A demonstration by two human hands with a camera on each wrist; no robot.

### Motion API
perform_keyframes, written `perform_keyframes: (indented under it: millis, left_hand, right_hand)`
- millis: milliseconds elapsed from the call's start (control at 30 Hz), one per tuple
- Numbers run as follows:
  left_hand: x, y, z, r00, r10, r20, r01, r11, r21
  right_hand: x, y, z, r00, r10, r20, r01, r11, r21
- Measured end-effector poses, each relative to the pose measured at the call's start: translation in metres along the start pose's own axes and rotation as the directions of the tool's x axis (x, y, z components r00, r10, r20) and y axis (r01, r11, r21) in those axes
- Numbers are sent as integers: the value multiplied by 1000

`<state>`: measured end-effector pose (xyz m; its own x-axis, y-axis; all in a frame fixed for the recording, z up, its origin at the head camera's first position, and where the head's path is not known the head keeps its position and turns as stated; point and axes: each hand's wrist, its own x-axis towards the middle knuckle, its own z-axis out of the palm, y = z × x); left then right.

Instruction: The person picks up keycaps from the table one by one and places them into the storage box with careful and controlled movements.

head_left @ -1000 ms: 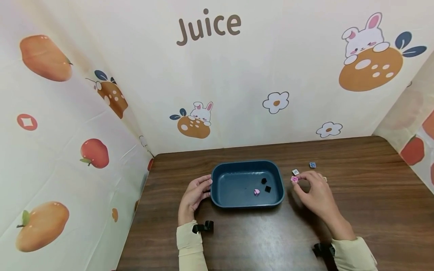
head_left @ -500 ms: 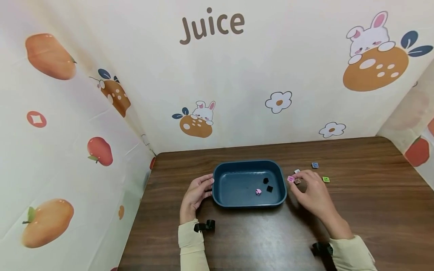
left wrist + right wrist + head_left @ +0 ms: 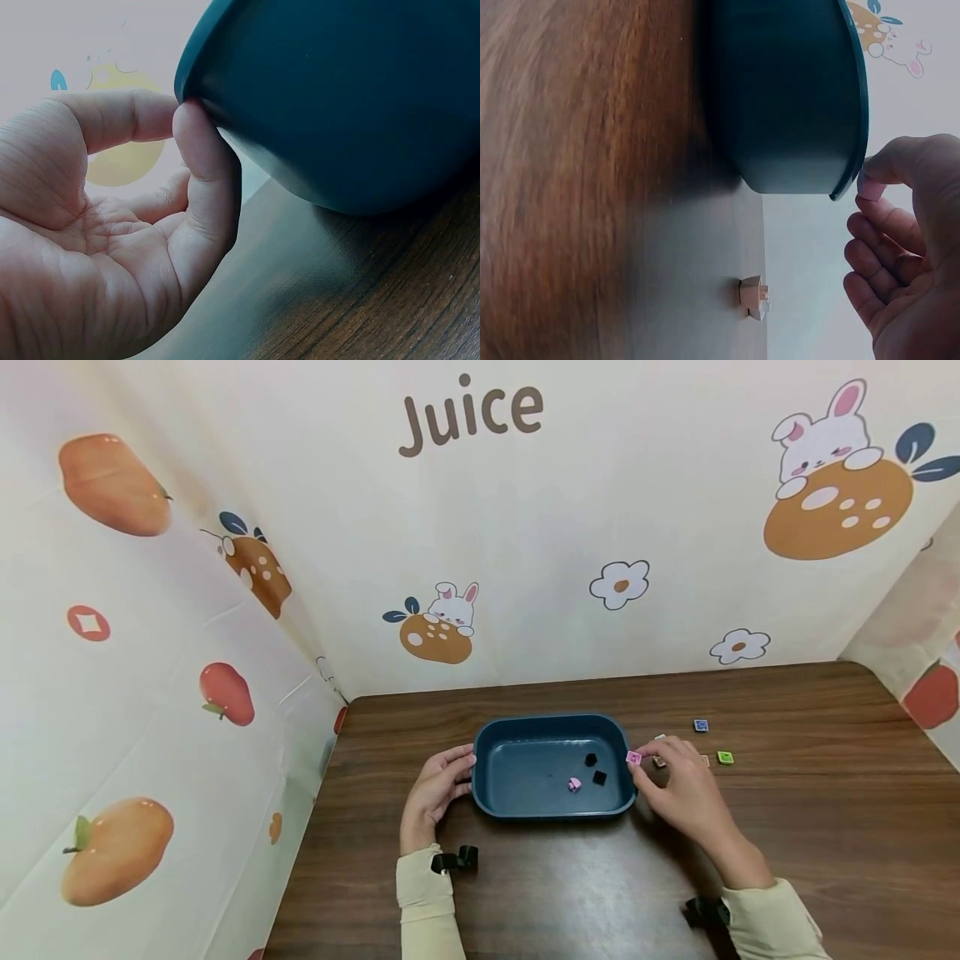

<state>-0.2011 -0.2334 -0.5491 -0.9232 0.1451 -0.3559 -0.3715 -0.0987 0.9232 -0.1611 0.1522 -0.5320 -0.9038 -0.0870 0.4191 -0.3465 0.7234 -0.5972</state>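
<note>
A dark blue rectangular tray [image 3: 555,816] stands on the table. My left hand [image 3: 437,789] holds its left end, with curled fingertips at the rim in the left wrist view. At the tray's right end, my right hand [image 3: 686,789] pinches a small pink square block [image 3: 633,758] between thumb and fingertip. The right wrist view shows this block beside the tray's rim, partly covered by the fingers. Inside the tray lie a pink piece [image 3: 573,784] and two black pieces [image 3: 591,759].
Around the right hand sit small square blocks: a blue one [image 3: 701,725], a green one [image 3: 724,757], a brownish one [image 3: 660,762] and others partly hidden by the fingers. Behind the wooden table [image 3: 525,893] rises a printed cloth backdrop [image 3: 525,527].
My right hand has carried the pink block leftward to the tray's right rim, uncovering the green and brownish blocks. The left hand keeps its place on the tray. The head view has shifted slightly.
</note>
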Motion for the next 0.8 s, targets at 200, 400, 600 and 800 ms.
perform_keyframes:
  millis: [200, 400, 600, 800]
  left_hand:
    - [1, 0, 0, 1000, -5, 2, 5, 1000, 7]
    - [0, 1, 0, 1000, -13, 10, 13, 1000, 12]
    - [1, 0, 0, 1000, -12, 13, 12, 1000, 12]
    - [2, -1, -2, 1000, -11, 8, 10, 1000, 14]
  right_hand:
    - [1, 0, 3, 1000, -12, 2, 12, 1000, -21]
    - [1, -1, 6, 1000, -17, 4, 18, 1000, -8]
    - [0, -4, 10, 1000, 1, 22, 0, 1000, -16]
    - [0, -5, 13, 1000, 4, 17, -4, 1000, -22]
